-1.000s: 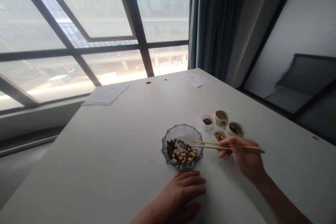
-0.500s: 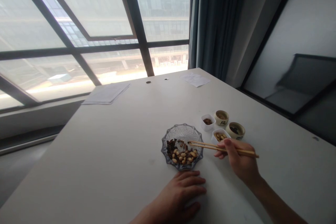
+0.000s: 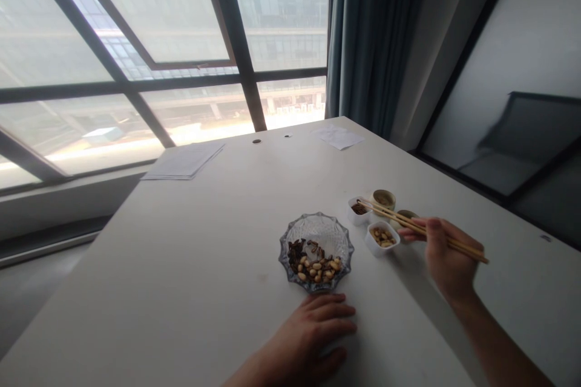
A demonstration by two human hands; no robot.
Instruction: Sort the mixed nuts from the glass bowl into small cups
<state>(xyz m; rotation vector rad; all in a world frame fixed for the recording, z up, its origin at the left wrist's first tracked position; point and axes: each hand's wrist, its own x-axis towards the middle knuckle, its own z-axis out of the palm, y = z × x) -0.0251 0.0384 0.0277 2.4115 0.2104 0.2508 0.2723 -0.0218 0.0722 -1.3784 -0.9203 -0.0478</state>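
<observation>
My right hand [image 3: 451, 257] grips a pair of wooden chopsticks [image 3: 408, 224]. Their tips are over a small white cup [image 3: 351, 216] of dark brown bits; whether they pinch a piece is too small to see. A second white cup [image 3: 382, 249], with pale brown pieces in it, stands under the chopsticks. Two round cream bowls [image 3: 381, 205] are behind them, the nearer one partly hidden by the chopsticks and fingers. My left hand [image 3: 318, 326] lies on the table with fingers stretched out, at the near edge of a scalloped glass bowl [image 3: 336, 233] holding nuts and dark dried pieces.
The white table [image 3: 181, 254] reaches to the window. Paper sheets [image 3: 184, 161] lie at the far left, and another thin white sheet [image 3: 340, 137] at the far right. A dark curtain [image 3: 363, 42] hangs behind the far corner.
My right hand has moved right and away, carrying the chopstick tips from the glass bowl to the white cup of dark bits. My left hand has stayed in place.
</observation>
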